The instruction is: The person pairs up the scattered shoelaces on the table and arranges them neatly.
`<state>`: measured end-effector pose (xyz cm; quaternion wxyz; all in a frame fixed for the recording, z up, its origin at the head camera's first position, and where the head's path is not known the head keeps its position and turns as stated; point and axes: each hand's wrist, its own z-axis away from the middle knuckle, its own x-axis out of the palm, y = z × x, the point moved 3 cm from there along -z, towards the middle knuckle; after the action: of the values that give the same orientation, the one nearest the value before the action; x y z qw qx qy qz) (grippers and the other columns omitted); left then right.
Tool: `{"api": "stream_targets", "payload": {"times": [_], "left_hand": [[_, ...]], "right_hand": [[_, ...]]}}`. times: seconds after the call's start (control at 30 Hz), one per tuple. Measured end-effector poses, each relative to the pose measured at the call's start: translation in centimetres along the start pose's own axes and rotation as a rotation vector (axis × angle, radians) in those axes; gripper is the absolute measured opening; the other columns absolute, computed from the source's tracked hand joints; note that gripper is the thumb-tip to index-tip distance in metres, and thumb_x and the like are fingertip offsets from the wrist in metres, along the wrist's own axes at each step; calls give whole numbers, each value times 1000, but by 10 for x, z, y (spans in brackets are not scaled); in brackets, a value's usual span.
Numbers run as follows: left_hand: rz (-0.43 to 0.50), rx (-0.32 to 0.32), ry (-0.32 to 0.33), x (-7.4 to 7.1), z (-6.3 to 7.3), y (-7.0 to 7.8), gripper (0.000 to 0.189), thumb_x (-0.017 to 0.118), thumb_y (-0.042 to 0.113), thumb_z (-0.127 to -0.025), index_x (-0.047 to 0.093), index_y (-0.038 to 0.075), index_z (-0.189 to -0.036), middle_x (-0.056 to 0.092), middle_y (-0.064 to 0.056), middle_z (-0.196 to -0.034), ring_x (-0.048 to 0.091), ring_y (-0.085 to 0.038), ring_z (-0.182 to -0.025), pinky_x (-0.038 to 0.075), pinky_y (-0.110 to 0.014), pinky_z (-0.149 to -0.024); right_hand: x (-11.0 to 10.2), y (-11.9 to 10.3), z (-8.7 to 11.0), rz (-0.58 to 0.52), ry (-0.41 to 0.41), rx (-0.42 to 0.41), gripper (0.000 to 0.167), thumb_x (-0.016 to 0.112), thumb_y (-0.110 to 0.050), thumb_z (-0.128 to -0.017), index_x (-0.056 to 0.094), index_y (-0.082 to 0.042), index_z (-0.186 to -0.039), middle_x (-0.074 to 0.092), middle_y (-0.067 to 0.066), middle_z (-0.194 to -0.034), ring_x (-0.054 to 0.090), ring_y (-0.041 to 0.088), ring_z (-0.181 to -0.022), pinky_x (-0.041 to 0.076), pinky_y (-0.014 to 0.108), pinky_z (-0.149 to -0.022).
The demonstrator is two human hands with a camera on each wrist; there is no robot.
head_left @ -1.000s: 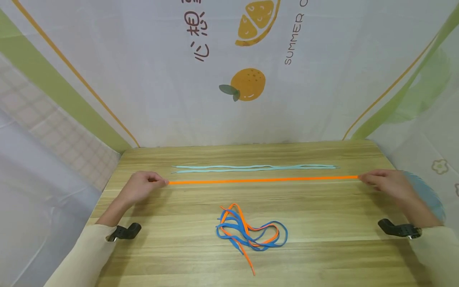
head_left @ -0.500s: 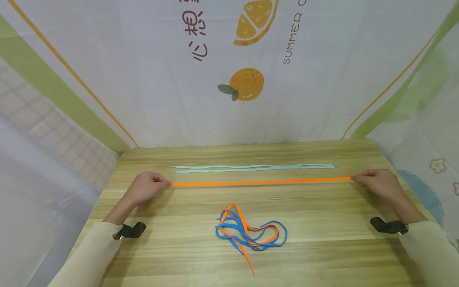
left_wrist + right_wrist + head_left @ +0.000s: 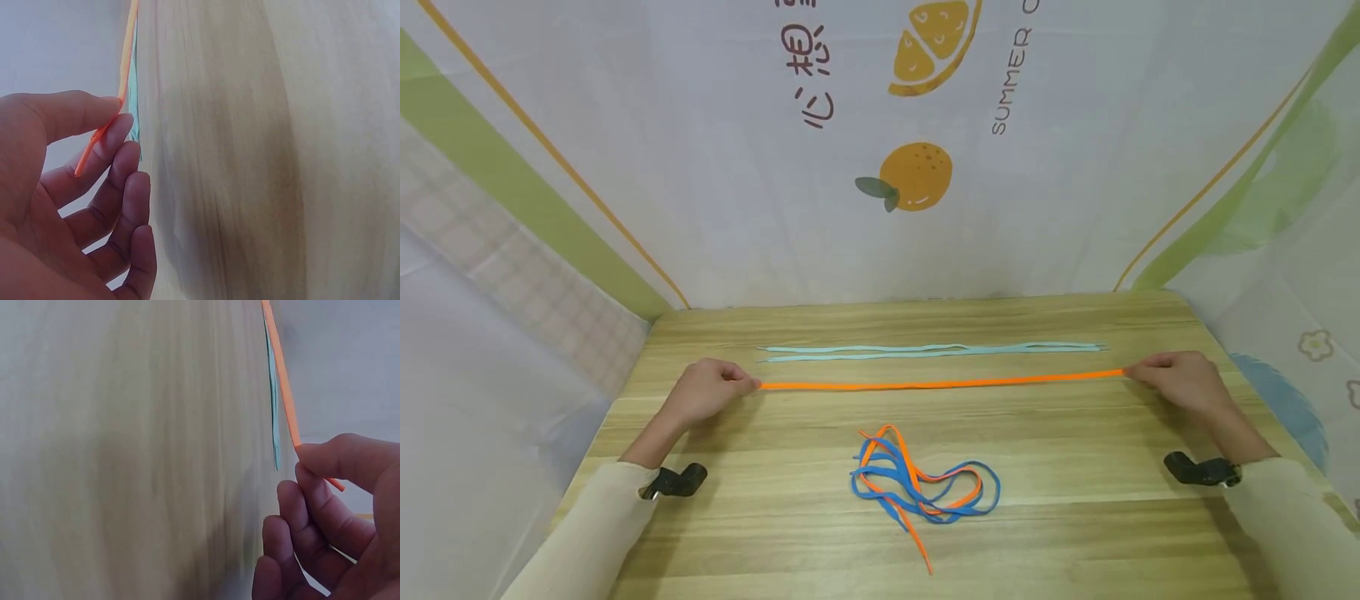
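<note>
An orange shoelace [image 3: 940, 385] stretches nearly straight across the table between both hands. My left hand [image 3: 707, 390] pinches its left end between thumb and index finger; in the left wrist view the lace tip [image 3: 84, 159] pokes out below the pinch. At the other end my right hand [image 3: 1180, 383] pinches the lace the same way, its short tip [image 3: 334, 484] showing past the fingers in the right wrist view. Two light teal shoelaces [image 3: 865, 352] lie side by side just beyond the orange one, running parallel to it.
Nearer the body, a loose tangle of blue laces [image 3: 895, 475] and an orange lace [image 3: 917, 542] lies mid-table. The wooden table [image 3: 760, 533] meets a printed white curtain [image 3: 760, 208] at its back edge, with hanging cloth on both sides.
The right hand has moved left, toward the left hand, which shifted slightly right before holding still. The orange lace has come slightly nearer the body and gone from taut to faintly sagging.
</note>
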<state>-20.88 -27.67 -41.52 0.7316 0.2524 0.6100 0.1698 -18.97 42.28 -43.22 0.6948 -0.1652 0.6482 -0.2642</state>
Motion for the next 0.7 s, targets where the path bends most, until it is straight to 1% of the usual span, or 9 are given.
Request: {"api": "stream_targets", "payload": {"times": [0.13,0.33,0.5,0.63,0.7], "left_hand": [[6,-12,-3,1,0,-1,33,74,37,-105,83,5,-104,78,-8,-106,56,-23,-84,44,-38,-70],[2,-16,-1,3,-1,-1,31,75,35,-105,83,5,-102,78,-6,-99,53,-22,-77,41,-37,-66],[-20,-26,0,3,-1,-1,33,75,36,-104,83,4,-104,78,-7,-100,56,-22,-79,43,-37,-67],[-25,-32,0,4,0,-2,34,75,37,-104,83,4,-102,78,-7,-97,56,-22,-78,42,-36,-67],[-24,-30,-2,4,0,-2,33,75,36,-104,84,4,-102,78,-6,-97,55,-22,-77,41,-37,-66]], "right_hand": [[3,-1,0,-3,-6,-11,55,72,-40,-105,74,12,-121,69,33,-124,60,33,-98,46,36,-73],[6,-2,-1,-1,1,-9,55,72,-41,-104,75,11,-120,70,33,-124,62,37,-102,47,36,-74],[8,-3,-1,6,-2,-16,55,74,-41,-103,76,11,-119,70,33,-124,63,40,-103,47,37,-74],[10,-4,-1,14,-12,-15,56,73,-42,-104,75,11,-121,69,34,-126,64,43,-106,47,37,-75],[10,-5,-1,21,-16,-14,56,72,-43,-104,76,11,-121,70,33,-125,64,41,-105,48,37,-74]]}}
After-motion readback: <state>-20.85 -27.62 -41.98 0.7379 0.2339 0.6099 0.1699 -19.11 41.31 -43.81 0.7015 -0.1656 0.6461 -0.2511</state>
